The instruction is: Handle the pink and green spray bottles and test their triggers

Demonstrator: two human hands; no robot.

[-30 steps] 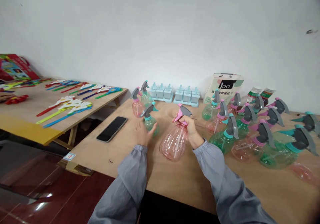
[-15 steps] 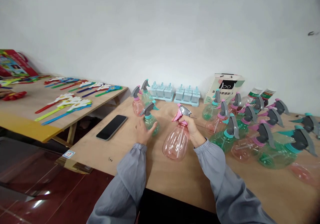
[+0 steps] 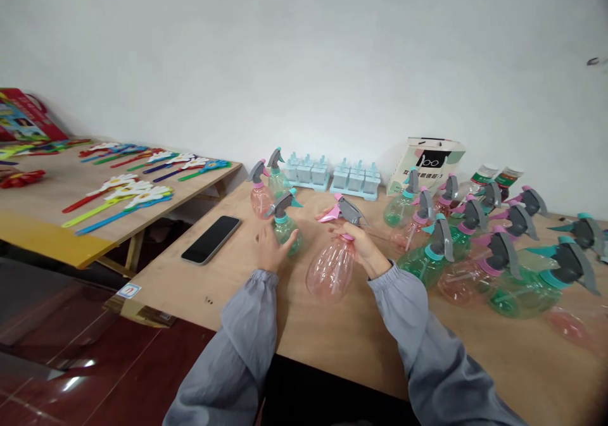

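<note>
My right hand is wrapped round the neck of a clear pink spray bottle, just below its grey and pink trigger head. The bottle leans slightly, and its base is at or close to the tabletop. My left hand is beside a small green spray bottle with a grey and turquoise head. Its thumb is spread away from the fingers and overlaps the green bottle's front; whether it presses on the bottle I cannot tell. Just behind stand a pink spray bottle and another green spray bottle.
Several pink and green spray bottles crowd the table's right side. Light-blue popsicle moulds, a printed box and two labelled bottles line the wall. A phone lies left. Colourful hand-shaped plastic toys cover the neighbouring table.
The pink bottle's head has turned and tipped a little, with its trigger now pointing further left. My right hand has kept its hold on the neck. My left hand has barely moved.
</note>
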